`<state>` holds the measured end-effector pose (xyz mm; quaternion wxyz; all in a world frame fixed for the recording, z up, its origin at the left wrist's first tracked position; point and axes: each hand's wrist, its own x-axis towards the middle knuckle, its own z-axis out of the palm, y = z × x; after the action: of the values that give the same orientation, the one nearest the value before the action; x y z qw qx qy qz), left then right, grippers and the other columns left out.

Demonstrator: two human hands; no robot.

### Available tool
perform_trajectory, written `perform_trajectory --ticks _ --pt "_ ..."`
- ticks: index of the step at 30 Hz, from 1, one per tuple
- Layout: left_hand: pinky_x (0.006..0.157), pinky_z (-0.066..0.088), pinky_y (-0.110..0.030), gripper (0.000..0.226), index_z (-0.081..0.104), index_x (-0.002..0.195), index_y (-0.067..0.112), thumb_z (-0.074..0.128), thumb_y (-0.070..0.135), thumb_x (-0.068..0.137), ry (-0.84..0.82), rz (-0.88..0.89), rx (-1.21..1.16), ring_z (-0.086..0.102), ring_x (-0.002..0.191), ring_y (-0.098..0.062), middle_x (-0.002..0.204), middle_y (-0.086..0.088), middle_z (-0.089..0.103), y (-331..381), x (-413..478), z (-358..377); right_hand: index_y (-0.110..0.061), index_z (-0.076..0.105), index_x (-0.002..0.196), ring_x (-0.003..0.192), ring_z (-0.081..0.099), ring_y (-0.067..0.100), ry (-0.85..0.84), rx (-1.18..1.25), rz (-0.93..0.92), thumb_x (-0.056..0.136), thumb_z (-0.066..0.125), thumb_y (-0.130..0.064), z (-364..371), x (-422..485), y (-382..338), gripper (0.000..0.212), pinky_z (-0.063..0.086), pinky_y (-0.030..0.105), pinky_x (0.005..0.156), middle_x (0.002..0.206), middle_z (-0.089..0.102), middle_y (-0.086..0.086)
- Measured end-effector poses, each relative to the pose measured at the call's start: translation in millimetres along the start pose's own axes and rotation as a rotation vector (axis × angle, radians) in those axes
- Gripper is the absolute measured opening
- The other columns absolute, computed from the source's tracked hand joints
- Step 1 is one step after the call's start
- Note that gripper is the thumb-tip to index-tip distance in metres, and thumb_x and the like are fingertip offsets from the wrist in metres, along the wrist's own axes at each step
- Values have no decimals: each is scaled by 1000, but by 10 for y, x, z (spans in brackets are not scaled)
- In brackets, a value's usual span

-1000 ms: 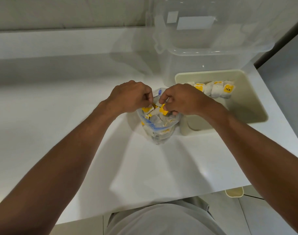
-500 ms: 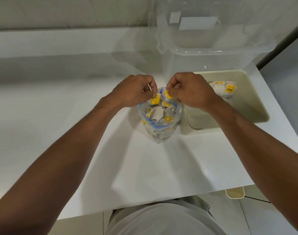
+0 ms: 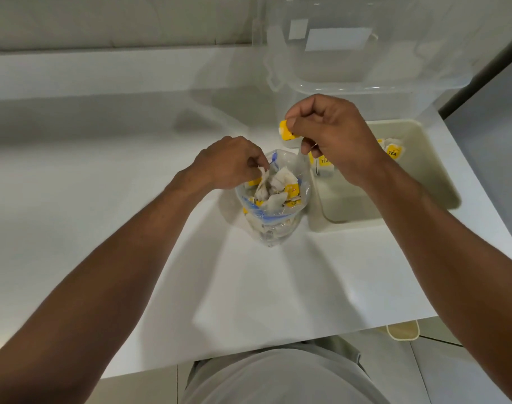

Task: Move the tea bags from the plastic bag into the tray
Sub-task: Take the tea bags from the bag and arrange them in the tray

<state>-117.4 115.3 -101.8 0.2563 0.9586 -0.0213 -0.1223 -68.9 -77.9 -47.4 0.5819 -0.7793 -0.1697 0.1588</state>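
Head view. My right hand (image 3: pixel 333 138) pinches a yellow tag (image 3: pixel 287 132) between thumb and forefinger, raised near the tray (image 3: pixel 441 173). I cannot tell whether its sachet hangs free below. My left hand (image 3: pixel 228 164), fingers curled, pinches one of the tea bags (image 3: pixel 278 185) at the mouth of the plastic bag (image 3: pixel 273 228), which stands on the counter (image 3: pixel 103 199) just beside the tray. Recommended procedure: lift the tag slowly so its string snags no neighbours, steady the plastic bag, clear the rim, and release low.
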Motion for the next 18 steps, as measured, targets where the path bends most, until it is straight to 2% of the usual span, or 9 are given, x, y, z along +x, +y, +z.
perform_trajectory --ticks 2,4,6,8,10,13,15,16,18 --pt "85 55 -43 18 75 95 34 66 21 87 9 -10 -31 64 88 -12 81 22 64 -2 -7 -12 -15 67 91 52 54 13 13 53 -24 90 66 -13 0 -3 -7 3 40 22 47 77 72 -2" --pt "82 57 -43 17 75 93 31 66 18 87 32 -38 -105 64 81 -11 82 18 67 5 -18 -29 -14 68 91 52 55 11 14 -38 -24 89 65 -11 4 11 39 5 41 21 47 77 70 -1" --pt "79 59 -44 14 73 92 29 66 18 88 46 -68 -187 67 74 -14 85 12 71 29 -34 -52 -18 71 89 62 62 10 -68 -425 -10 85 65 -14 13 24 137 8 49 25 57 77 68 -6" --pt "78 60 -44 11 72 92 27 66 18 88 56 -81 -253 69 72 -19 85 9 73 52 -35 -74 -25 74 86 80 66 14 -187 -851 13 81 66 -27 22 24 239 10 55 33 75 80 69 -9" --pt "77 61 -42 6 71 93 24 69 20 89 58 -86 -324 69 71 -20 85 7 74 64 -34 -88 -31 74 81 83 65 16 -224 -998 94 77 70 -41 43 -2 275 11 55 35 77 81 71 -11" --pt "68 57 -34 4 69 92 22 73 23 90 17 -63 -423 66 65 -17 84 2 75 72 -48 -113 -32 74 88 83 65 15 -146 -980 19 76 74 -42 43 30 324 15 53 32 75 84 73 -10" --pt "55 48 -20 5 68 91 20 73 20 91 -23 -42 -499 62 62 -12 82 -1 73 85 -66 -125 -31 72 101 83 65 9 -169 -842 -1 74 80 -42 29 48 318 30 50 29 77 88 73 -10" --pt "53 44 -16 5 68 91 18 73 18 90 -38 -35 -537 60 62 -11 81 -4 72 94 -73 -132 -30 71 106 82 65 6 -200 -763 10 72 83 -44 31 47 308 38 48 26 77 88 73 -11" --pt "60 47 -19 11 69 94 13 77 16 88 -48 -8 -595 61 66 -14 82 -12 72 101 -64 -143 -28 72 107 82 64 2 -247 -647 28 70 85 -42 51 47 309 41 46 22 75 88 72 -11"
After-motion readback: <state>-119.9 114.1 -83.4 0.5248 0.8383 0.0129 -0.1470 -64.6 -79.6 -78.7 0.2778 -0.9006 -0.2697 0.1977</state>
